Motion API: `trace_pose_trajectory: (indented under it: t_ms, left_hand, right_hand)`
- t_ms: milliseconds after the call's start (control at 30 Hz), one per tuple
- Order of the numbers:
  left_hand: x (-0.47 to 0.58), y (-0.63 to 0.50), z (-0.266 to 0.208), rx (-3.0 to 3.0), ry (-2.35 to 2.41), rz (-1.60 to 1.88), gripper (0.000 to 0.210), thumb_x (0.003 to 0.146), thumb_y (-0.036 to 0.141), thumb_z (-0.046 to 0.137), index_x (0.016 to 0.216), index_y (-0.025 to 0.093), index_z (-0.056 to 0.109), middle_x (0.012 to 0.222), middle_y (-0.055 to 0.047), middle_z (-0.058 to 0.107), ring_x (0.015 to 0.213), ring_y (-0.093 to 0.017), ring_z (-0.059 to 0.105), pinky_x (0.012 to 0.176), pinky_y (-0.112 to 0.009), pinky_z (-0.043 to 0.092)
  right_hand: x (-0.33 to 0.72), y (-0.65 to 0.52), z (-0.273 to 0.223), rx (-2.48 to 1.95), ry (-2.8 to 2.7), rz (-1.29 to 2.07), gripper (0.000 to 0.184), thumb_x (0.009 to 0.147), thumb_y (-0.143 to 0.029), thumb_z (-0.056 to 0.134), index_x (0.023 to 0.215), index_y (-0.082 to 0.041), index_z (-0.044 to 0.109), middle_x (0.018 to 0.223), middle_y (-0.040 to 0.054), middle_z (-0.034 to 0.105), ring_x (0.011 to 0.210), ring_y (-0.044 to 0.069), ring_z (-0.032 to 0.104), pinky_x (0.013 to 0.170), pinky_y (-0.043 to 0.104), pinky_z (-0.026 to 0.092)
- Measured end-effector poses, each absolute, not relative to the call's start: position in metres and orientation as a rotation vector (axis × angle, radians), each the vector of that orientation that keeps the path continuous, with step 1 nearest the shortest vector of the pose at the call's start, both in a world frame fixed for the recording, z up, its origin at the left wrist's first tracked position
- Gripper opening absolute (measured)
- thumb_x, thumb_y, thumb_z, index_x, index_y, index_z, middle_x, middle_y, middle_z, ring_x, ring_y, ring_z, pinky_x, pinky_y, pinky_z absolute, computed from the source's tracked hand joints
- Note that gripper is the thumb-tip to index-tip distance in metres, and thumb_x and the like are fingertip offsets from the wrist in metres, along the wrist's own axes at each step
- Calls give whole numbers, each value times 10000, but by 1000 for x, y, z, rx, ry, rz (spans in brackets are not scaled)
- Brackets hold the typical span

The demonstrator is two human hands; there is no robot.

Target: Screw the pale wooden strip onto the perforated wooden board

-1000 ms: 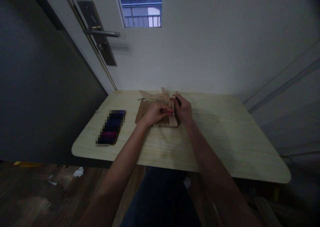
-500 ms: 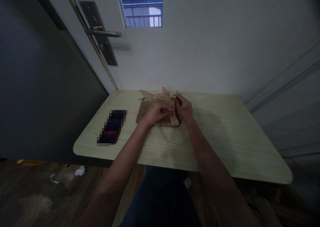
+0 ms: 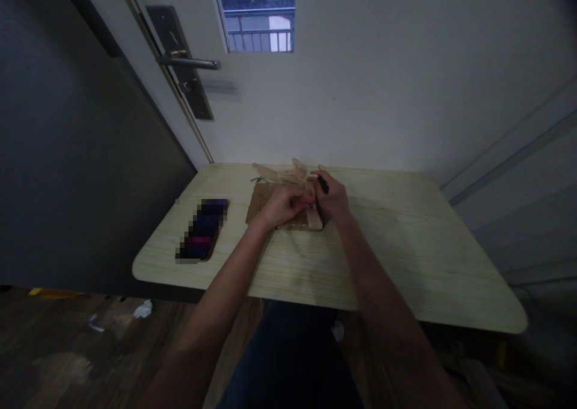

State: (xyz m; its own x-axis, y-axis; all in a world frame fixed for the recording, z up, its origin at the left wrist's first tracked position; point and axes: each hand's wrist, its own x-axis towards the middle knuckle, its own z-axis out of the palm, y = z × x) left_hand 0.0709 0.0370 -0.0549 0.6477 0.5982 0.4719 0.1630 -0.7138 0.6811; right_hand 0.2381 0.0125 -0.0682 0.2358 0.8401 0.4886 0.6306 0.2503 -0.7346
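A brown perforated board (image 3: pixel 258 200) lies on the pale wooden table (image 3: pixel 406 252), near its far edge. My left hand (image 3: pixel 283 207) rests on the board with its fingers closed around a small reddish thing that I cannot make out. My right hand (image 3: pixel 332 201) grips a dark slim tool (image 3: pixel 321 184) and touches a pale wooden strip (image 3: pixel 312 215) that stands on the board between my two hands. Several loose pale wooden pieces (image 3: pixel 282 172) lie just behind the board.
A phone (image 3: pixel 201 228) lies on the table's left part. A white door with a metal handle (image 3: pixel 189 64) and a small window (image 3: pixel 256 13) stands right behind the table. A dark wall is at the left. Scraps lie on the wooden floor (image 3: pixel 67 349).
My hands have stayed on the board and strip; the fingers of my left hand have shifted slightly. The view has drifted a little.
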Motion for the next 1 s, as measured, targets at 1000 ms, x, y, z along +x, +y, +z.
trace_pose_trajectory:
  t_ms: [1000]
  left_hand:
    - [67, 40, -60, 2142, 477, 902, 152, 787, 86, 614, 903, 109, 710, 902, -82, 745, 835, -155, 711, 782, -271, 599]
  right_hand:
    - [239, 11, -68, -1444, -1435, 251, 409, 830, -372, 545, 1189, -195, 628, 1106, 121, 713, 976, 243, 663, 943, 439, 505]
